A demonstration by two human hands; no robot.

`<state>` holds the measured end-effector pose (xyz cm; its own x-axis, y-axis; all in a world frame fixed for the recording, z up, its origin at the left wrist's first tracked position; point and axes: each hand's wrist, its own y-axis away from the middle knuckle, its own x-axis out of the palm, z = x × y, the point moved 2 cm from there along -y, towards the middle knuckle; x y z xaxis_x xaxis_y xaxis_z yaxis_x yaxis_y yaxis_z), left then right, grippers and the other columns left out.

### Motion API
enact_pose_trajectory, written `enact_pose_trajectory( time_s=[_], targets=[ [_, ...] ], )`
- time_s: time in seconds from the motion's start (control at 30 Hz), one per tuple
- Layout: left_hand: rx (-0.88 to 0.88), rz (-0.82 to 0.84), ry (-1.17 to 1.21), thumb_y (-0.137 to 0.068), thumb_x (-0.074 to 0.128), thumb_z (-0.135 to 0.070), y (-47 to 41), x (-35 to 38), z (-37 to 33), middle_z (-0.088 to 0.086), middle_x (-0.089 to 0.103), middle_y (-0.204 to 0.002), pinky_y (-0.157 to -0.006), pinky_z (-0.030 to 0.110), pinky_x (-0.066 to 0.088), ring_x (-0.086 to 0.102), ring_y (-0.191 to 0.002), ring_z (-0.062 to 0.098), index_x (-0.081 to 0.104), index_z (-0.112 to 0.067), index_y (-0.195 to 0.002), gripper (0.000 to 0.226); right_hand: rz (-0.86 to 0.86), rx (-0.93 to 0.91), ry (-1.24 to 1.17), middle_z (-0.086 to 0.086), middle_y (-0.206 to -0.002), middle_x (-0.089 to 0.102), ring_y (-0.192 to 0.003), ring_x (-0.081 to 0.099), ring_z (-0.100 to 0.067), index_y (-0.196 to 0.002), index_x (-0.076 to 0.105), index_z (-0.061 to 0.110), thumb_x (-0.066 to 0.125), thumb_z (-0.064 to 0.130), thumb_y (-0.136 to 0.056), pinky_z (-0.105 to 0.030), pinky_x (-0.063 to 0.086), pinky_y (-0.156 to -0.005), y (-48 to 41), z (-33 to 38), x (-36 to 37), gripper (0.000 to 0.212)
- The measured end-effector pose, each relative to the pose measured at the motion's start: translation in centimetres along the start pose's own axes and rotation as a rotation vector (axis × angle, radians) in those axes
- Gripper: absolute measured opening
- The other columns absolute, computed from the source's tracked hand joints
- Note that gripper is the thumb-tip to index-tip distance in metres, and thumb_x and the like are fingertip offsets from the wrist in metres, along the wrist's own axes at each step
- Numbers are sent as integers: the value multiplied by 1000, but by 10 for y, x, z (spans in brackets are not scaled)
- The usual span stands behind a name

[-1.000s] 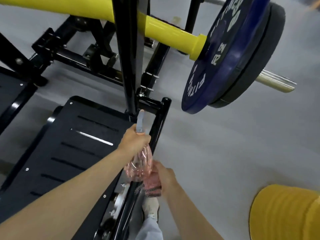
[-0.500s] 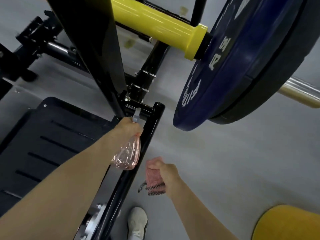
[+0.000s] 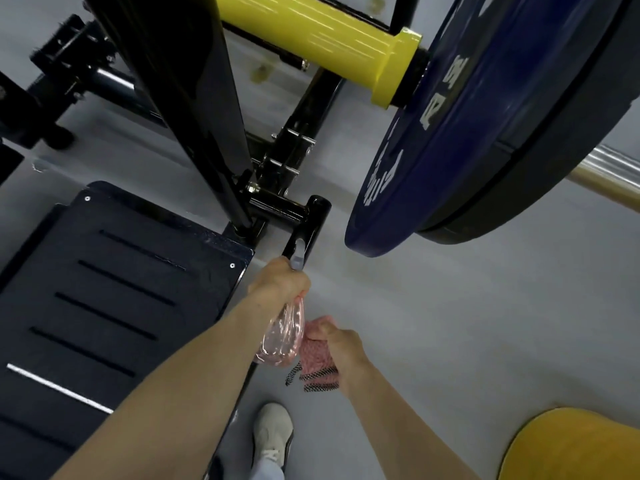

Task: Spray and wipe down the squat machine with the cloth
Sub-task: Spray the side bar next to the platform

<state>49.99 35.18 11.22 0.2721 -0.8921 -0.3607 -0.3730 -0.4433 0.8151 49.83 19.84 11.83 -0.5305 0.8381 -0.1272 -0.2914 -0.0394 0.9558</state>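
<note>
My left hand (image 3: 280, 284) grips the neck of a clear pink spray bottle (image 3: 282, 337), whose grey nozzle (image 3: 298, 256) points at the black frame tube (image 3: 308, 226) on the right edge of the squat machine. Just below and to the right, my right hand (image 3: 341, 341) is closed on a bunched pink cloth (image 3: 317, 356) with dark checkered trim, held beside the bottle and off the machine. The black slotted foot platform (image 3: 114, 292) lies to the left, with a black upright post (image 3: 194, 98) rising from its far corner.
A yellow bar sleeve (image 3: 332, 39) carries a large blue weight plate (image 3: 460, 133) and a black plate (image 3: 568, 161) overhead at right, with a chrome bar end (image 3: 609, 171). My white shoe (image 3: 272, 434) stands on the grey floor. A yellow pad (image 3: 575, 445) fills the lower right corner.
Both hands have dropped lower in view as my head came closer to the frame. The bottle now hangs next to the cloth, and the nozzle stays aimed at the frame tube.
</note>
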Motion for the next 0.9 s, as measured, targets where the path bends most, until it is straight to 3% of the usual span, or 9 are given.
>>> enact_pose_trajectory(
  time_s=[0.13,0.23,0.37,0.47,0.63,0.8,0.9],
  targets=[
    [-3,23,-121,-58,54,-18,21,6,25,2,65,-81,-86,40,54,67,-85,26,53,-21,-89,31,-9,10,-19,-17,-93,67,-85,66,-32,-82,67,5,72,14,-79,-50,56,-83,6,-21,-4,11],
    [3,-76,-258,-81,50,-21,45,5,55,-1,63,-80,-76,30,49,61,-78,23,53,-23,-96,15,-48,17,-38,-16,-85,67,-89,67,-36,-73,63,6,74,10,-76,-53,54,-85,13,-45,-3,13],
    [-43,-74,-284,-83,49,-21,81,11,118,-1,63,-84,-71,29,43,60,-78,22,49,-24,-92,10,-83,59,-14,-20,-89,68,-87,67,-39,-75,65,4,77,12,-72,-54,56,-78,27,-86,7,15],
    [-45,-46,-264,-84,49,-26,108,17,172,0,64,-87,-75,31,49,63,-82,24,51,-23,-91,9,-82,43,9,-20,-86,71,-82,69,-38,-79,71,2,79,16,-68,-57,56,-76,39,-119,21,20],
    [-114,-25,-290,-82,52,-27,162,12,255,-3,61,-88,-73,28,43,57,-80,23,48,-24,-89,9,-111,-15,-16,-18,-81,68,-66,65,-28,-87,70,-2,75,10,-75,-29,52,-62,73,-178,46,18],
    [-69,-21,-315,-82,52,-25,210,-1,350,-1,64,-93,-80,32,49,61,-86,24,50,-25,-89,7,-163,-27,14,-16,-92,70,-81,69,-29,-99,68,0,72,24,-77,-36,58,-75,91,-270,82,33],
    [-41,19,-370,-87,47,-30,235,-12,402,1,63,-101,-87,34,48,61,-97,27,54,-22,-101,17,-169,-5,14,-11,-89,64,-83,62,-26,-88,57,6,68,21,-84,-29,52,-69,114,-322,106,19]
  ],
)
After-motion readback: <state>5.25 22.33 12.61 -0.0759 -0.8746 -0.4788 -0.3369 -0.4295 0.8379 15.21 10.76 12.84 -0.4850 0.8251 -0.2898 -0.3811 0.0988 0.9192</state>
